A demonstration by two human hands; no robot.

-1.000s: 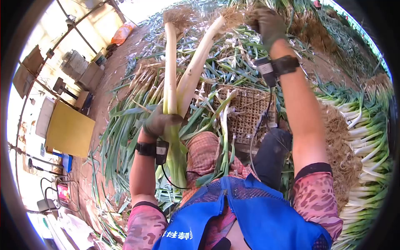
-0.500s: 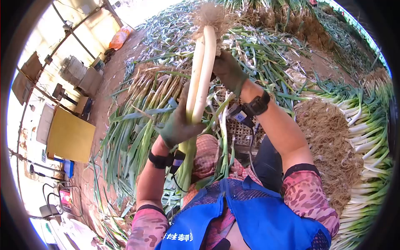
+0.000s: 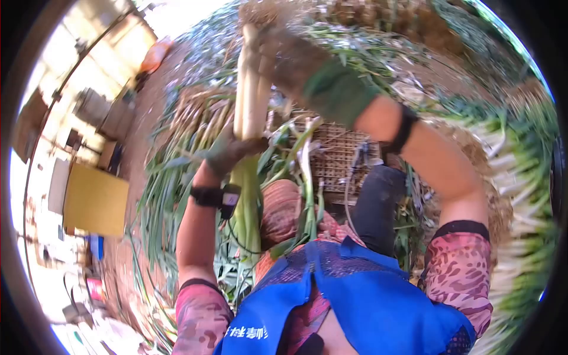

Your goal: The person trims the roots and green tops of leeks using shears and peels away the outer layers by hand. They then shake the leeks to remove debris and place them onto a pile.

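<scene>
Two thick white-stemmed green onions [image 3: 255, 106] stand nearly upright in front of me, shaggy roots at the top and green leaves hanging toward my lap. My left hand [image 3: 228, 152], in a dark green glove, is wrapped round their lower white part. Up at the root end, my gloved right hand [image 3: 302, 68] is smeared by motion. It overlaps the upper stems, and its fingers cannot be made out.
Uncleaned green onions [image 3: 195, 127] lie in a heap to the left. A plastic crate [image 3: 337, 157] sits ahead of my knees. Onions with white stems [image 3: 512, 195] are lined up along the right. Loose leaves cover the ground. A yellow board [image 3: 96, 200] stands at far left.
Both hands and the onions have shifted left in view. My right hand has moved up from beside the stems toward the roots and is now blurred. The left hand keeps its hold.
</scene>
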